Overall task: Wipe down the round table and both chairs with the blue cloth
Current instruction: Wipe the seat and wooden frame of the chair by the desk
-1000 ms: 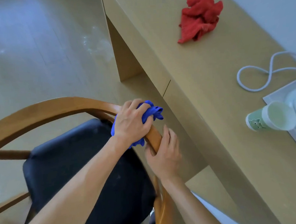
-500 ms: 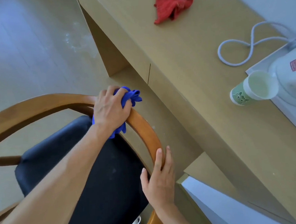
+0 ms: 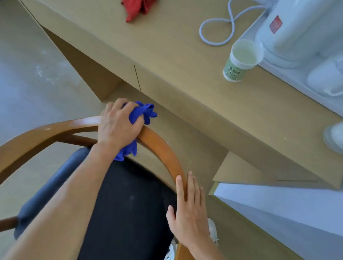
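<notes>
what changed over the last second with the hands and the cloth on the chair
The left hand, gripping the blue cloth, slid along the chair's curved wooden rail away from the right hand, wiping toward the back of the chair. The two hands began close together and are now well apart. The right hand stayed pressed flat against the rail end, fingers straight. The red cloth and paper cup lie untouched on the desk.

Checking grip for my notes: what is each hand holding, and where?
Left hand grips the bunched blue cloth around its middle against the curved wooden chair rail. Right hand holds nothing; it rests flat on the rail.
</notes>
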A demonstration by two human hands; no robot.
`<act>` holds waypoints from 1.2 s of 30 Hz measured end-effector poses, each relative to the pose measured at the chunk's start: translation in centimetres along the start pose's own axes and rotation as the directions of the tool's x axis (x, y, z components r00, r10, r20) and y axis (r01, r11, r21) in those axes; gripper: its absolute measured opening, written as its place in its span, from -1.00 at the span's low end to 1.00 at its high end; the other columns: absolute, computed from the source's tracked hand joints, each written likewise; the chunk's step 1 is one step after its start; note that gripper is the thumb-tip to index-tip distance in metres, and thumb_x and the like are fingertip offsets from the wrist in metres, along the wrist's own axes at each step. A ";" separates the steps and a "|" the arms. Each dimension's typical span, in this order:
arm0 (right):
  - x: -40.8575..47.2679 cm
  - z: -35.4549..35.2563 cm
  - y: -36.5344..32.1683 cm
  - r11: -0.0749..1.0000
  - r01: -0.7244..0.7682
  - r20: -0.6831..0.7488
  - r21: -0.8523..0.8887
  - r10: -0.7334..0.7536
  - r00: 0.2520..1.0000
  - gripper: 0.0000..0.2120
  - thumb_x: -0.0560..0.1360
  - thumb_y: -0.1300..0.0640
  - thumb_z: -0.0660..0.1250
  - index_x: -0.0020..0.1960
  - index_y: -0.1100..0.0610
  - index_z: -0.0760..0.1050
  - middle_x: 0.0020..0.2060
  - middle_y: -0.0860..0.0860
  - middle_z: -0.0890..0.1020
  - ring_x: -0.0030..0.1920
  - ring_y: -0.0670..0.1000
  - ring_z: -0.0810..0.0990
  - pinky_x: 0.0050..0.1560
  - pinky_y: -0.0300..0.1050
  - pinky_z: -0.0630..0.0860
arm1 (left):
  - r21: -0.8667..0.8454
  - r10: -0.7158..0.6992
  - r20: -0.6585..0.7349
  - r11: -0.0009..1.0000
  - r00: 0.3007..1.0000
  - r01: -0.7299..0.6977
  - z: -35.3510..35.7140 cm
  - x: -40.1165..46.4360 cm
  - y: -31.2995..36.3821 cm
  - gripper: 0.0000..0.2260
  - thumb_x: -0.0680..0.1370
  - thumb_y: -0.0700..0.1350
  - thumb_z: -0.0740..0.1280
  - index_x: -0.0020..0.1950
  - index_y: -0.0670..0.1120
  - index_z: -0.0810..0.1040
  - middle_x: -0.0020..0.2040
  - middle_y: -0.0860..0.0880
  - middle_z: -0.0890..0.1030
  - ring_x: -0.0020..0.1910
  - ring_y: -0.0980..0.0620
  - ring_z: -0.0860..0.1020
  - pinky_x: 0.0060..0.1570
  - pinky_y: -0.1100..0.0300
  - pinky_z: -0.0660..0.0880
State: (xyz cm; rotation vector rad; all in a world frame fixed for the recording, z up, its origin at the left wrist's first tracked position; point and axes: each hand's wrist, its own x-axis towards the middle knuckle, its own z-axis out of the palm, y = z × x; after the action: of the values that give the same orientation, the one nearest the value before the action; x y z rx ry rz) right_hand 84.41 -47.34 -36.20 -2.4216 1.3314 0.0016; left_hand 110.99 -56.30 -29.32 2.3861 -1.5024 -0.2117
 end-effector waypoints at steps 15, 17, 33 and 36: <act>-0.1 0.0 0.6 0.997 -0.001 0.009 0.083 0.001 1.000 -0.11 0.35 0.08 0.31 0.56 0.13 -0.04 0.46 0.26 0.26 0.41 0.22 0.33 0.32 0.21 0.39 | 0.148 0.428 0.008 0.894 0.904 -0.424 2.8 -3.2 4.3 -0.74 0.46 0.01 0.27 0.02 -0.09 0.62 0.07 -0.08 0.60 0.00 -0.17 0.53 -0.02 -0.01 0.47; -0.1 0.0 0.7 0.996 0.005 -0.013 0.087 -0.004 1.000 -0.12 0.37 0.06 0.30 0.56 0.12 -0.09 0.47 0.27 0.23 0.42 0.24 0.31 0.32 0.22 0.38 | 0.049 0.114 -0.036 0.993 0.993 -0.112 1.1 -0.5 1.2 -0.70 0.49 0.06 0.20 0.09 -0.05 0.58 0.11 -0.06 0.56 0.06 -0.11 0.47 0.01 0.03 0.43; -0.5 -1.2 0.6 0.993 -0.026 0.027 0.117 0.023 0.999 -0.23 0.35 0.07 0.35 0.51 0.16 0.20 0.42 0.22 0.35 0.38 0.19 0.40 0.26 0.15 0.46 | 0.262 0.582 0.148 0.756 0.800 -0.599 4.2 -6.2 7.7 -0.74 0.47 0.04 0.26 -0.08 -0.09 0.64 -0.02 -0.05 0.63 -0.06 -0.13 0.56 -0.05 0.03 0.49; -3.2 -0.8 0.7 0.992 -0.071 0.005 0.102 0.071 0.997 -0.29 0.41 0.01 0.28 0.50 0.20 0.22 0.44 0.22 0.32 0.39 0.20 0.38 0.28 0.16 0.44 | 0.276 0.452 0.050 0.851 0.891 -0.447 4.0 -5.6 7.7 -0.76 0.45 0.00 0.24 -0.11 -0.11 0.63 -0.05 -0.07 0.62 -0.06 -0.17 0.54 -0.04 0.00 0.47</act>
State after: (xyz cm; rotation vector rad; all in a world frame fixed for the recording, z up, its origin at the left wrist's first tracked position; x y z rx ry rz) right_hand 81.92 -45.29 -35.11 -2.2878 1.3823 -0.0455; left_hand 100.84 -55.07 -30.71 2.1319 -2.1527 0.1419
